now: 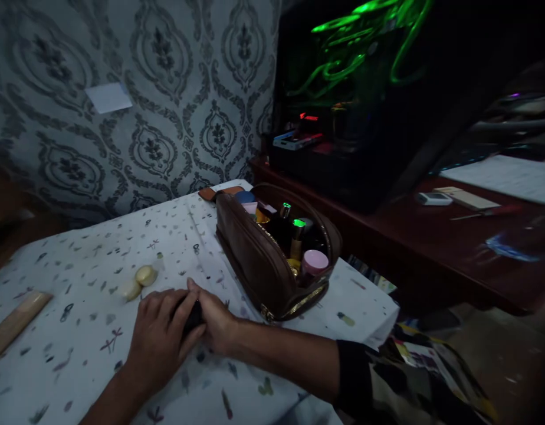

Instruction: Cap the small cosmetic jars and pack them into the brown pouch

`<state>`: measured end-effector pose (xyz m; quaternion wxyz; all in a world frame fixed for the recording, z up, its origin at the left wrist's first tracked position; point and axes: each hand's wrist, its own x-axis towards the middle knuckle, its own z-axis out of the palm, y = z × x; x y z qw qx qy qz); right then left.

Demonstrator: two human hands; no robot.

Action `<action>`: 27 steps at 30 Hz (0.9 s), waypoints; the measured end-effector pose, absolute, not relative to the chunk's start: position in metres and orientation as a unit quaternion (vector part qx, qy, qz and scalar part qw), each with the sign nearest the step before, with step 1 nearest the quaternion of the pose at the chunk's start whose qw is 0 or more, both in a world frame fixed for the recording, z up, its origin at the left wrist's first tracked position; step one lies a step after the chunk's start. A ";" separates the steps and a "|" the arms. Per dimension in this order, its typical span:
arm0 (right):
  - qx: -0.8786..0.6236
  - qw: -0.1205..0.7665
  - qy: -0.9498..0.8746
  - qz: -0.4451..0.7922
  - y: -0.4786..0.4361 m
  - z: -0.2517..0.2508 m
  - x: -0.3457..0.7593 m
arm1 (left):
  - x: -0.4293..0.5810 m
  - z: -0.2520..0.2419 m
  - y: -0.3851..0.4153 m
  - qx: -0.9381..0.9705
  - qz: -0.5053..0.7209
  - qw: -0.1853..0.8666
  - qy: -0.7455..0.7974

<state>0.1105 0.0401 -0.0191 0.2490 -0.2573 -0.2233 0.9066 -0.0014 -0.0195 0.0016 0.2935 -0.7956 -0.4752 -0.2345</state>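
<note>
My left hand is closed around a small black object, its fingers curled over the top. Against the other side of that object my right hand is pressed, thumb up and most fingers hidden. What the black object is cannot be made out. Just beyond the hands lie two small pale yellow rounded items. A brown zippered cosmetic bag stands unzipped to the right of my hands, holding several containers, among them a pink-lidded jar and a shiny-capped tube.
A patterned white cloth covers the table. At its left edge lies a long beige item. An orange-brown flat case rests behind the bag. To the right, a dark red desk carries a computer case with green lights.
</note>
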 end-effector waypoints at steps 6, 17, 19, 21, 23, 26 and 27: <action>-0.255 0.344 -0.149 0.891 0.040 -0.008 0.106 | -0.010 0.011 -0.004 -0.785 -0.195 0.344 -0.478; -0.136 0.362 -0.274 0.881 0.039 -0.012 0.107 | -0.021 0.026 -0.001 -0.708 -0.240 0.086 -0.659; -0.121 0.353 -0.290 0.881 0.039 -0.008 0.109 | -0.013 0.034 -0.004 -0.652 -0.312 -0.001 -0.691; -0.114 0.348 -0.309 0.878 0.039 -0.004 0.111 | -0.009 0.040 -0.004 -0.602 -0.366 -0.067 -0.706; -0.114 0.338 -0.334 0.872 0.040 -0.001 0.114 | -0.011 0.043 -0.002 -0.562 -0.391 -0.106 -0.721; -0.135 0.352 -0.407 0.832 0.042 0.003 0.122 | -0.019 0.043 -0.001 -0.536 -0.411 -0.135 -0.725; -0.145 0.368 -0.434 0.809 0.042 0.004 0.124 | -0.021 0.043 -0.001 -0.535 -0.414 -0.132 -0.724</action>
